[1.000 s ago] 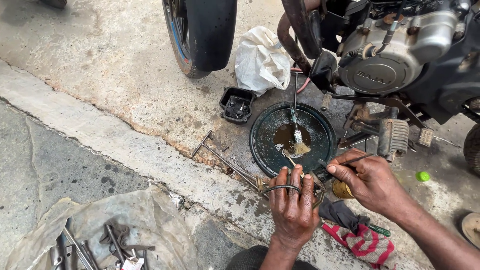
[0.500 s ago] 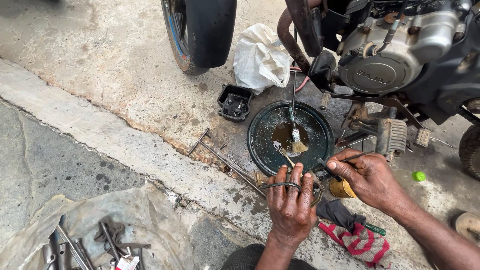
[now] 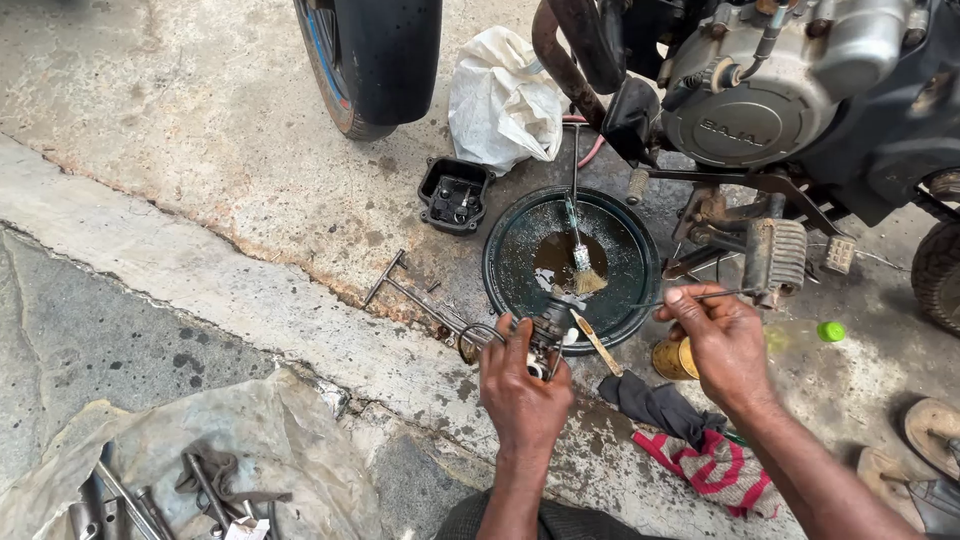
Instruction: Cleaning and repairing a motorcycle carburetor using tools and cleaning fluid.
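Note:
My left hand (image 3: 520,385) grips a small dark metal engine part (image 3: 551,322) with a wire ring beside it, held just over the near rim of a round dark oil pan (image 3: 620,240). My right hand (image 3: 720,335) pinches a thin metal rod (image 3: 690,297) that points left toward that part. A paintbrush (image 3: 578,255) lies in the pan's brown oil. A motorcycle engine (image 3: 770,90) stands just beyond the pan.
A motorcycle tyre (image 3: 375,60) and a white plastic bag (image 3: 505,95) stand at the back. A black cover (image 3: 455,195) and a T-handle wrench (image 3: 400,285) lie on the concrete. Rags (image 3: 690,440), a yellow tin (image 3: 672,358), a green cap (image 3: 830,331); tools on a sheet (image 3: 200,480).
Both hands have lifted slightly toward the pan. My right hand now holds the thin rod out level, pointing at the part in my left hand.

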